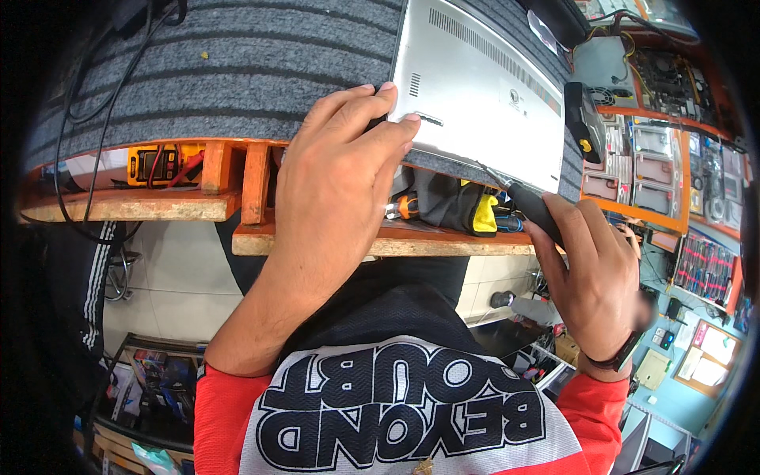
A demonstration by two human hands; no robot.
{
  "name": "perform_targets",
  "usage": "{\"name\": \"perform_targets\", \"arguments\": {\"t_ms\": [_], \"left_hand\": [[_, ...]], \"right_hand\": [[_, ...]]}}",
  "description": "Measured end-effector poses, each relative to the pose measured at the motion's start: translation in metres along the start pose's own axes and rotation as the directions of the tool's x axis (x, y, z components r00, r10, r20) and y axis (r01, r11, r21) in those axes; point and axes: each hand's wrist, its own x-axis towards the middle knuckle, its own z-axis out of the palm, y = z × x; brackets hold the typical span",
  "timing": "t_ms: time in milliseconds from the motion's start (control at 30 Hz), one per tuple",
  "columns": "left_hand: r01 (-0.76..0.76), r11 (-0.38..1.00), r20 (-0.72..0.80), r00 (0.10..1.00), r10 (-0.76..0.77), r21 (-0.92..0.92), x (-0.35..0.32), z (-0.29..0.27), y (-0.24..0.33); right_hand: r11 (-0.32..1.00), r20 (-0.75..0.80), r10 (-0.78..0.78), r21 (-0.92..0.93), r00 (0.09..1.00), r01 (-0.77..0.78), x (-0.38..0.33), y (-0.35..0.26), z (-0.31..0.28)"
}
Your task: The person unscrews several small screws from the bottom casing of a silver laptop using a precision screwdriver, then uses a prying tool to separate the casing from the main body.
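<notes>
Grey ribbed matting (237, 71) covers a wooden workbench (127, 206) in a cluttered repair shop, cushioning a silver laptop (483, 87) that lies underside up at one o'clock. The left hand (336, 170) spreads flat over its near corner, pinning it so it cannot slide. At three o'clock, the right hand (598, 273) closes around a dark screwdriver (526, 202), tip angled onto the case's near edge.

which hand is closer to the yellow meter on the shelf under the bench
Left. The left hand rests on the laptop's near corner, just right of the yellow meter. The right hand, holding a screwdriver, is farther right.
</notes>
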Motion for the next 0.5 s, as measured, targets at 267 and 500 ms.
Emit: {"name": "perform_targets", "arguments": {"t_ms": [267,500], "left_hand": [[-0.01,1.0,0.0,1.0,0.01,0.007,0.0,0.001,-0.001],[-0.005,1.0,-0.012,1.0,0.005,0.009,-0.001,0.002,-0.001]], "right_hand": [[0.996,0.0,0.008,0.087,1.0,-0.008,0.001,-0.006,-0.004],[0.989,-0.054,-0.052,0.139,0.997,0.059,0.0,-0.001,0.005]]}}
